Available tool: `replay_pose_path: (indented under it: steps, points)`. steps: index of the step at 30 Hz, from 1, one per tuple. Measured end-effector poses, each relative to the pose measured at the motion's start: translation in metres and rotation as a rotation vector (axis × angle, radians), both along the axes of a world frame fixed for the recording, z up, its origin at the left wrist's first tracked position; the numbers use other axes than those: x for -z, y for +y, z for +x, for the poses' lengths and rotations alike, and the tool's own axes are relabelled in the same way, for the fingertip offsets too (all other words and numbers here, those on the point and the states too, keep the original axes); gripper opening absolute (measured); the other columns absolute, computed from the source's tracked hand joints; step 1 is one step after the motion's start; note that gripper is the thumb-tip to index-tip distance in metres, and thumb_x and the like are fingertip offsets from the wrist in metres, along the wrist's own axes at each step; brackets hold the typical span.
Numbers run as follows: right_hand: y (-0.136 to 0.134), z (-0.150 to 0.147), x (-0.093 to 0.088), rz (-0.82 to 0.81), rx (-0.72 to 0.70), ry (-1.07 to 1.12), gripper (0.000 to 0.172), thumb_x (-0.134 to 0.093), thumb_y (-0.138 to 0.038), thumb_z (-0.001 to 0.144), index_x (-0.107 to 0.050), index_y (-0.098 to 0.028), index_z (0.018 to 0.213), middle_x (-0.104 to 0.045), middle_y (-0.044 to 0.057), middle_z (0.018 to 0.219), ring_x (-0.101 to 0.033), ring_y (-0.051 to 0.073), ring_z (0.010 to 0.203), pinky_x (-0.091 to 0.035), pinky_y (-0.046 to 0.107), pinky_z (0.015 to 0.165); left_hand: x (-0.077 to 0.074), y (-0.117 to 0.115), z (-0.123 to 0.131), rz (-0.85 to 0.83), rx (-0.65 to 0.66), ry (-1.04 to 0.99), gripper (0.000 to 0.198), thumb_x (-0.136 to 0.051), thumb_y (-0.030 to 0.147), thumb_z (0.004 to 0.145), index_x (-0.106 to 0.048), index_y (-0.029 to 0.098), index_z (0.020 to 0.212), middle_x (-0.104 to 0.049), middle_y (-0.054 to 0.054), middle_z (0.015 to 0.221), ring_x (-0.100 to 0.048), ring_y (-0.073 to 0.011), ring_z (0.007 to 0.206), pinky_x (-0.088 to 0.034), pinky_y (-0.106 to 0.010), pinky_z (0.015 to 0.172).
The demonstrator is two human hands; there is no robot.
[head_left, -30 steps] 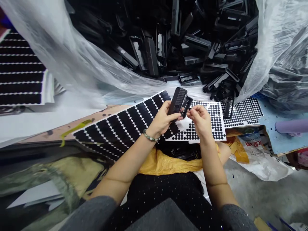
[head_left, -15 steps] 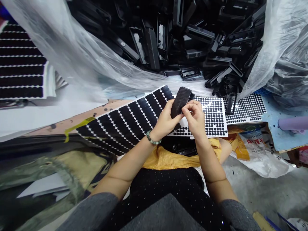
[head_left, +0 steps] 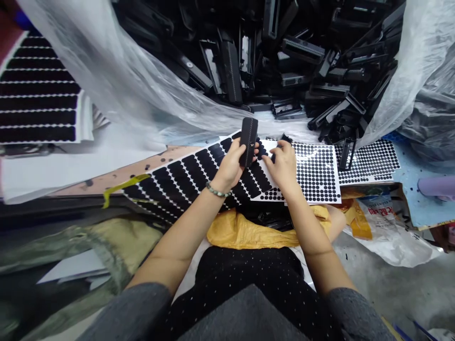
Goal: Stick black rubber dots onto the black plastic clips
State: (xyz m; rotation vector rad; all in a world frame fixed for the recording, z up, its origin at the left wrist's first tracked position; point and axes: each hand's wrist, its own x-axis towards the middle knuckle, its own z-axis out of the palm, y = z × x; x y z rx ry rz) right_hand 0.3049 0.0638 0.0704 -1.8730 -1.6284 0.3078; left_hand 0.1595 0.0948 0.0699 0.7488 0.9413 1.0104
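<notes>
A narrow black plastic casing [head_left: 249, 142] with a carbon-weave texture and a tiny light mark stands tilted up in my left hand [head_left: 231, 166], its fingers wrapped round the lower part. To its right, my right hand [head_left: 283, 166] hovers over the sheets with thumb and forefinger apart. Just past its fingertips shows a small black piece [head_left: 286, 138]; whether the hand touches it is hidden. Below both hands lie a sheet of long black scalloped stickers [head_left: 185, 182] and a white sheet of round black dots [head_left: 316, 173].
A plastic-lined heap of black casings [head_left: 231, 71] fills the far side. More sticker sheets [head_left: 39, 94] lie at left. A second dot sheet [head_left: 373, 161] and a purple cylinder [head_left: 436, 186] are at right. Yellow cloth [head_left: 249, 232] covers my lap.
My left hand has moved left with the casing and turned it more upright, narrow side showing. My right hand has come off the casing, its thumb and forefinger parting.
</notes>
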Motion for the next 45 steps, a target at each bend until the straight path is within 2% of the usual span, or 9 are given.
replay_pose_path:
  steps: [4,9,12,16,21,29,35,40,45]
  points:
    - [-0.007,-0.004,-0.002,-0.006,-0.122,0.096,0.01,-0.062,-0.016,0.083,-0.061,-0.02,0.074,-0.061,0.012,0.109,-0.055,0.027,0.105,-0.045,0.046,0.097,0.011,0.01,0.005,-0.132,-0.026,-0.105,0.018,-0.061,0.021,0.085,-0.056,0.021,0.102,-0.071,-0.003,0.097,-0.07,-0.0166,0.097,-0.057,-0.031,0.088]
    - [-0.023,0.004,-0.014,0.076,-0.026,0.812,0.023,-0.07,-0.041,0.077,-0.06,-0.021,0.07,-0.057,0.006,0.102,-0.058,0.021,0.101,-0.05,0.04,0.091,0.003,-0.009,-0.004,0.075,0.043,-0.279,0.049,-0.08,0.018,0.068,-0.058,0.025,0.111,-0.068,-0.002,0.118,-0.063,-0.0216,0.12,-0.051,-0.036,0.103]
    - [-0.028,0.001,-0.028,0.066,0.01,1.013,0.031,-0.075,-0.047,0.071,-0.059,-0.021,0.066,-0.057,0.005,0.106,-0.058,0.02,0.104,-0.048,0.041,0.097,-0.005,-0.024,-0.005,0.194,0.078,-0.26,0.051,-0.083,0.025,0.068,-0.055,0.029,0.11,-0.064,0.0,0.127,-0.061,-0.0217,0.123,-0.055,-0.036,0.098]
    - [-0.032,-0.007,-0.043,0.081,0.018,1.006,0.034,-0.076,-0.049,0.068,-0.058,-0.021,0.064,-0.055,0.005,0.107,-0.056,0.021,0.108,-0.047,0.042,0.1,-0.01,-0.032,-0.003,0.288,0.069,-0.18,0.05,-0.086,0.034,0.068,-0.053,0.03,0.106,-0.063,-0.001,0.129,-0.062,-0.0229,0.121,-0.06,-0.034,0.088]
    - [-0.034,-0.009,-0.044,0.122,0.026,0.903,0.034,-0.073,-0.051,0.071,-0.058,-0.022,0.064,-0.056,0.005,0.106,-0.057,0.022,0.11,-0.048,0.042,0.1,-0.014,-0.033,-0.004,0.351,0.092,-0.122,0.052,-0.084,0.04,0.07,-0.05,0.03,0.107,-0.062,-0.003,0.133,-0.062,-0.0236,0.122,-0.061,-0.035,0.088]
    - [-0.036,-0.008,-0.045,0.175,0.001,0.705,0.025,-0.068,-0.045,0.079,-0.061,-0.023,0.07,-0.055,0.005,0.102,-0.056,0.021,0.102,-0.054,0.037,0.082,-0.021,-0.036,-0.004,0.409,0.067,-0.096,0.049,-0.086,0.04,0.068,-0.052,0.03,0.102,-0.064,-0.001,0.125,-0.066,-0.0226,0.115,-0.061,-0.038,0.09]
    - [-0.044,-0.016,-0.053,0.264,0.113,0.52,0.021,-0.074,-0.039,0.076,-0.059,-0.023,0.08,-0.05,0.007,0.113,-0.053,0.024,0.111,-0.049,0.047,0.102,-0.016,-0.044,0.001,0.447,0.019,-0.079,0.045,-0.082,0.039,0.074,-0.049,0.031,0.103,-0.062,0.0,0.125,-0.064,-0.0211,0.116,-0.061,-0.037,0.092]
    - [-0.043,-0.011,-0.042,0.233,0.089,0.783,0.051,-0.075,-0.047,0.074,-0.05,-0.029,0.115,-0.054,0.006,0.123,-0.061,0.016,0.093,-0.057,0.036,0.087,-0.01,-0.047,0.004,0.41,0.068,-0.064,0.041,-0.073,0.041,0.082,-0.044,0.037,0.111,-0.057,0.002,0.134,-0.062,-0.0188,0.119,-0.062,-0.034,0.089]
    - [-0.044,-0.006,-0.038,0.12,-0.071,0.894,0.058,-0.075,-0.052,0.072,-0.057,-0.029,0.122,-0.067,0.005,0.113,-0.066,0.019,0.101,-0.057,0.037,0.092,-0.008,-0.053,0.007,0.417,0.068,-0.035,0.043,-0.073,0.046,0.082,-0.043,0.036,0.112,-0.057,0.0,0.136,-0.062,-0.0188,0.118,-0.061,-0.033,0.089]
